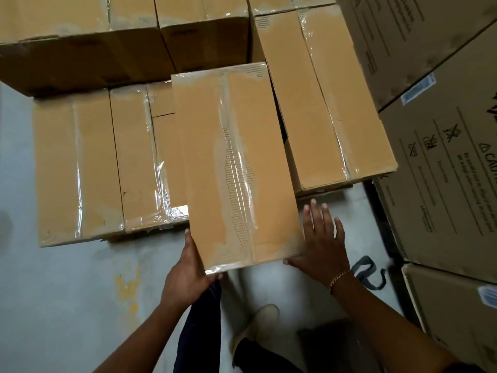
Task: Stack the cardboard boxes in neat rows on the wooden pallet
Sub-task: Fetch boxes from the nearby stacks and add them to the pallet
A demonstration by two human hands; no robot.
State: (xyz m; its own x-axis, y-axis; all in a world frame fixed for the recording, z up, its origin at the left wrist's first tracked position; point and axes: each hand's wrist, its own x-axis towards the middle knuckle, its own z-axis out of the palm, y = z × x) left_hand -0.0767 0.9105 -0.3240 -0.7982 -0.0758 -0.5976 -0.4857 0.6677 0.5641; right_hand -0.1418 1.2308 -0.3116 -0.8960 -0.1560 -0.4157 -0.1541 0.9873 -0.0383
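A long taped cardboard box (pixel 236 162) hangs tilted above the gap between two groups of stacked boxes. My left hand (pixel 188 267) grips its near left corner, thumb up the side and fingers curled underneath. My right hand (pixel 322 243) lies flat with straight, spread fingers against the box's right near side, thumb at the bottom edge. To the left sit two lower boxes (pixel 78 168). On the right is a higher pair of boxes (pixel 317 103). Taller boxes (pixel 134 36) form the back row. The wooden pallet is hidden under the boxes.
Large printed cartons (pixel 443 170) stand stacked along the right, close to the higher pair. A dark strap (pixel 368 273) lies on the grey concrete floor (pixel 67 292) by my right wrist. My legs and a light shoe (pixel 263 316) are below the held box.
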